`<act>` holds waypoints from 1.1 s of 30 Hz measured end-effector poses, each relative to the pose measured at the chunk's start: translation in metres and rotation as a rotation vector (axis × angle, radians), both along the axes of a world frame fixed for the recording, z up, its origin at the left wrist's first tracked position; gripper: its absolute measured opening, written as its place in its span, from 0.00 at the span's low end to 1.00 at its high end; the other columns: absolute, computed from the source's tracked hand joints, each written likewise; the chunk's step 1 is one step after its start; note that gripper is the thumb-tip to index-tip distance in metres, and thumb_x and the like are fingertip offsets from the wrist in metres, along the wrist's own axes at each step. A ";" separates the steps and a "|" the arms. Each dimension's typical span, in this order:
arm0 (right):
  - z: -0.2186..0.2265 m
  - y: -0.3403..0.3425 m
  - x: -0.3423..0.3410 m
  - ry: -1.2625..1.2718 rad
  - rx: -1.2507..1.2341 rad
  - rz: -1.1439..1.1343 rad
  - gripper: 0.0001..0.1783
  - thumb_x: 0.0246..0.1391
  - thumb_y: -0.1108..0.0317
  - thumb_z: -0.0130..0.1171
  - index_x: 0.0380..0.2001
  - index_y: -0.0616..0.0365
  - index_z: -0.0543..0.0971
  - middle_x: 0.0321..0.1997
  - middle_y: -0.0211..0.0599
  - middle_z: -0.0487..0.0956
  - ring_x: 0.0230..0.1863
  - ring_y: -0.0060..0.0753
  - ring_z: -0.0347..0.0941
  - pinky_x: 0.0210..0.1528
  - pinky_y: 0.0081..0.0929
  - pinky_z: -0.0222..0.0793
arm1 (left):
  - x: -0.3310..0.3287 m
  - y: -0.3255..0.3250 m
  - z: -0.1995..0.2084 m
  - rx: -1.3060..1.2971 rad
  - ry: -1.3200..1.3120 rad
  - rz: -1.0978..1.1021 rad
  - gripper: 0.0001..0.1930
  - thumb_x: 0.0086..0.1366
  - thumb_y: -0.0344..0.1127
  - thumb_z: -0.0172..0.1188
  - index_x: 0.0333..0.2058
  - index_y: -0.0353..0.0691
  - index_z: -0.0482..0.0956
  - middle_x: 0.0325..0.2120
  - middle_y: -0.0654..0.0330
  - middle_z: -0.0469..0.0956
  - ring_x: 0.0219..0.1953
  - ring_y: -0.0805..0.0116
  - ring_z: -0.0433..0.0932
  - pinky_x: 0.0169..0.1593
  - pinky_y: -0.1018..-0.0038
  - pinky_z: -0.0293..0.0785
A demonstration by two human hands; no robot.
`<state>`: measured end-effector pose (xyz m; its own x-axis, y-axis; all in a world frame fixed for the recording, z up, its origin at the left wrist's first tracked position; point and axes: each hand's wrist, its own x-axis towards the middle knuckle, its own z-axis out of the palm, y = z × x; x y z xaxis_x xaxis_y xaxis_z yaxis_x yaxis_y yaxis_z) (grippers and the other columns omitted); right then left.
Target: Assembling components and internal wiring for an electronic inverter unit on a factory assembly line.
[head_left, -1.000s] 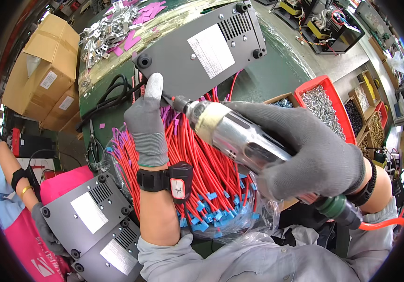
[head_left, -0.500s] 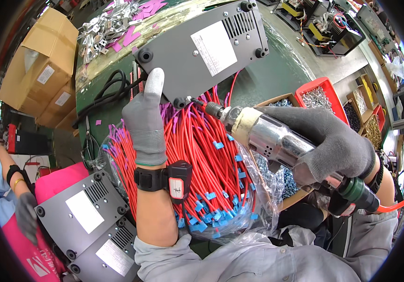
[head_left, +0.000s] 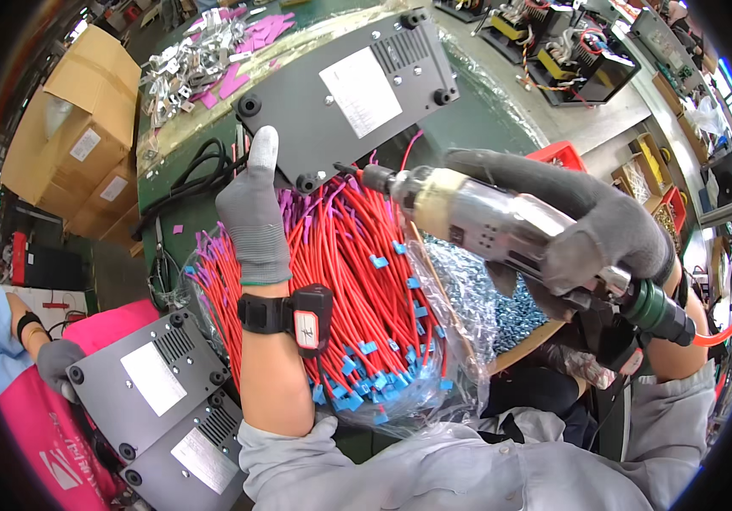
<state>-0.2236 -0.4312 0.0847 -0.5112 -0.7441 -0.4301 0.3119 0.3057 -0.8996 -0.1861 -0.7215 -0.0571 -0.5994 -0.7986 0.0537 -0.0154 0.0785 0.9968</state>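
Observation:
My left hand (head_left: 251, 204), in a grey glove with a pale thumb tip, grips the near left edge of a dark grey metal casing (head_left: 298, 111). The casing is tilted, with round black feet, vent slots and a white label facing up. In my gloved right hand (head_left: 596, 238) is a chrome air screwdriver (head_left: 485, 217) with a green rear end and an orange hose. Its bit points left at the casing's near edge, beside a black foot (head_left: 306, 182); whether it touches, I cannot tell. Below lies a bundle of red wires (head_left: 357, 281) with purple sleeves and blue connectors.
A cardboard box of screws (head_left: 511, 315) is under the screwdriver, and a red bin (head_left: 557, 155) stands behind it. Metal brackets (head_left: 183, 72) lie far left. At lower left a co-worker's gloved hand (head_left: 60, 366) is at the edge of another grey casing (head_left: 102, 400).
The casing and my left hand appear slightly further left in the view. The screwdriver's bit has shifted relative to the near foot. The co-worker's hand has moved up to the other casing's edge.

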 end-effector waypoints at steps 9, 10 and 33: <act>-0.007 0.125 0.058 -0.797 -0.879 -0.319 0.45 0.43 0.63 0.50 0.67 0.59 0.52 0.50 0.77 0.66 0.33 0.57 0.76 0.27 0.36 0.78 | -0.008 -0.022 0.042 0.075 -0.151 -0.052 0.26 0.55 0.61 0.64 0.14 0.49 0.68 0.12 0.72 0.61 0.13 0.80 0.55 0.18 0.76 0.52; -0.005 0.136 0.064 -0.797 -0.854 -0.409 0.45 0.42 0.63 0.50 0.67 0.56 0.53 0.50 0.77 0.65 0.31 0.57 0.75 0.27 0.37 0.77 | -0.005 -0.029 0.051 0.050 -0.186 -0.059 0.26 0.55 0.61 0.64 0.14 0.45 0.70 0.12 0.72 0.63 0.14 0.78 0.58 0.19 0.76 0.55; -0.010 0.169 0.096 0.153 -0.633 -0.734 0.17 0.57 0.61 0.51 0.34 0.69 0.72 0.23 0.49 0.78 0.16 0.31 0.75 0.14 0.17 0.68 | -0.056 0.008 0.103 -1.176 -0.799 -0.087 0.33 0.50 0.67 0.59 0.40 0.41 0.79 0.35 0.49 0.81 0.41 0.49 0.79 0.44 0.60 0.72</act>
